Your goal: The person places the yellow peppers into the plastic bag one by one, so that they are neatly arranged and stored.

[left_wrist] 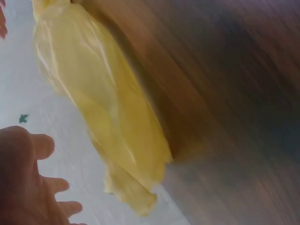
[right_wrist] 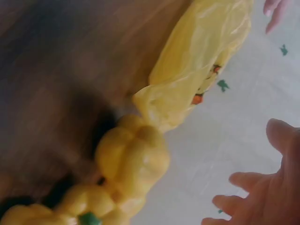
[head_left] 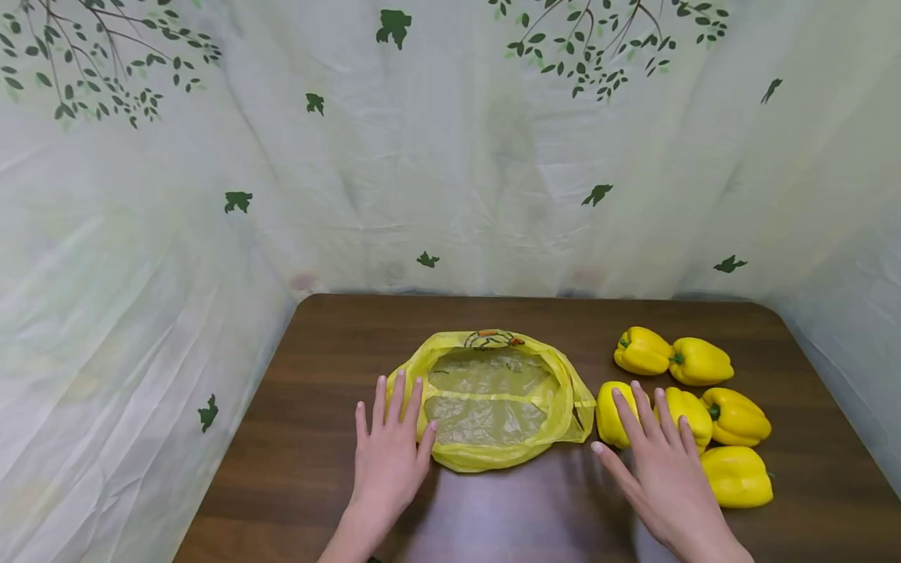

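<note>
A yellow plastic bag [head_left: 493, 457] lies on the table with its mouth spread wide and its inside showing. My left hand [head_left: 390, 461] is held out with straight, spread fingers over the bag's left rim in the head view; in the left wrist view the hand [left_wrist: 28, 183] is apart from the bag [left_wrist: 103, 89]. Several yellow bell peppers [head_left: 735, 477] lie in a group right of the bag. Over the nearest of them my right hand [head_left: 662, 477] hovers, fingers straight and spread, holding nothing. One pepper [right_wrist: 133, 157] sits right beside the bag's end [right_wrist: 164, 103].
The brown wooden table [head_left: 303, 469] has rounded far corners. Behind it and at both sides hangs a pale cloth [head_left: 450, 172] printed with green leaves and branches. Two peppers [head_left: 672, 360] lie farther back, touching each other.
</note>
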Motion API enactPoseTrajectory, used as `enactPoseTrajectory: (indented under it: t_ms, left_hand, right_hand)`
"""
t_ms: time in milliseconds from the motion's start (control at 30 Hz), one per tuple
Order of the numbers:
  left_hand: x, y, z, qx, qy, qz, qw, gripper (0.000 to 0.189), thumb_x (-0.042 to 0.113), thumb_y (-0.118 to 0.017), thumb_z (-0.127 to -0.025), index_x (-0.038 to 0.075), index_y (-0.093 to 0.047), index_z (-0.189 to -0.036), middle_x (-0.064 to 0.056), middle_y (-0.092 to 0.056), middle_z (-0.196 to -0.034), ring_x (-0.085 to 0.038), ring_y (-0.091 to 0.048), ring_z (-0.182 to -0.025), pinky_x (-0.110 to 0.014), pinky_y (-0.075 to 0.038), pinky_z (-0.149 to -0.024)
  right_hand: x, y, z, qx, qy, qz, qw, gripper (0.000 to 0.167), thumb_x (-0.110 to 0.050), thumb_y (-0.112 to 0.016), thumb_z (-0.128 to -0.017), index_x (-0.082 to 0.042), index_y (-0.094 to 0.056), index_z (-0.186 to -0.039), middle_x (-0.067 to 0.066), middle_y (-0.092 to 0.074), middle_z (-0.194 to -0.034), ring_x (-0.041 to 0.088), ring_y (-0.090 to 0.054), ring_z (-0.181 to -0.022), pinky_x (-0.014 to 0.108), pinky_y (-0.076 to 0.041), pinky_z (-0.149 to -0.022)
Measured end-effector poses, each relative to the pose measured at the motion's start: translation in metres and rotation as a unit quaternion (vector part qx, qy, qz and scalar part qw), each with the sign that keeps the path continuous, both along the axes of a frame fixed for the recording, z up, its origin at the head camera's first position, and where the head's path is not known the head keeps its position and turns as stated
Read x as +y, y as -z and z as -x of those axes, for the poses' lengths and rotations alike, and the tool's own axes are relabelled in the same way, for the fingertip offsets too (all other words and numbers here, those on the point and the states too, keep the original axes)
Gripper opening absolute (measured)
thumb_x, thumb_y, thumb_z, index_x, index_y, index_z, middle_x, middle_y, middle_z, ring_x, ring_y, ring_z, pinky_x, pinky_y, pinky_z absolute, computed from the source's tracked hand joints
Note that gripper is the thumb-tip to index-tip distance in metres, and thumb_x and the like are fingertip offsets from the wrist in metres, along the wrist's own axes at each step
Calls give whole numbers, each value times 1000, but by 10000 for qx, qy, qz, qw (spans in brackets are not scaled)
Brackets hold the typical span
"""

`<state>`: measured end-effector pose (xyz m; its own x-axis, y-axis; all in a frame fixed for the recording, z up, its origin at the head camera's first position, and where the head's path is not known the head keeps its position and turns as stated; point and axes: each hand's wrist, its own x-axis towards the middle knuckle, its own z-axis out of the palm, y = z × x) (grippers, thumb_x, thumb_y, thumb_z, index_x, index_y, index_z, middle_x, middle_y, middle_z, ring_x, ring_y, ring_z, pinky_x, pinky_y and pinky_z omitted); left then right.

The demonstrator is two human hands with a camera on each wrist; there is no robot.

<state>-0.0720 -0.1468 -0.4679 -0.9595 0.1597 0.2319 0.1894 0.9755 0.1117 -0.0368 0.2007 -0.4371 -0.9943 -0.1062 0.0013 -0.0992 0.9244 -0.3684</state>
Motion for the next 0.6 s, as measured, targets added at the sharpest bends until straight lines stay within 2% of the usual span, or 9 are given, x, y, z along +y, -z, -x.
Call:
enactPoseTrajectory:
  t_ms: [233, 467, 600]
  left_hand:
    - [-17, 0, 16, 16, 76, -183, 9998, 67, 45, -52, -97, 18, -31, -156, -8, -14, -163, -30, -2, -149, -63, -6, -113]
    - [-30, 4, 35, 469, 330, -528, 9970, 65, 35, -64, -92, 17, -42, -150, -13, -28, -158, -32, -17, -147, -63, -13, -112]
    - [-36, 10, 44, 572, 560, -1075, 9910, 62, 24, -71, -88, 14, -49, -145, -15, -35, -154, -35, -26, -143, -61, -19, -112]
  right_hand:
    - [17, 10, -3, 264, 7, -22, 9996, 81, -60, -42, -98, -12, -19, -158, 18, -7, -163, 40, 7, -147, 66, 4, -110]
    - [30, 19, -8, 585, 89, 54, 9982, 77, -52, -48, -99, -12, -19, -158, 17, -8, -163, 39, 5, -147, 62, 7, -112]
    - [38, 22, -13, 555, 204, 115, 9982, 75, -50, -49, -99, -11, -21, -158, 19, -9, -162, 40, 4, -147, 59, 10, -113]
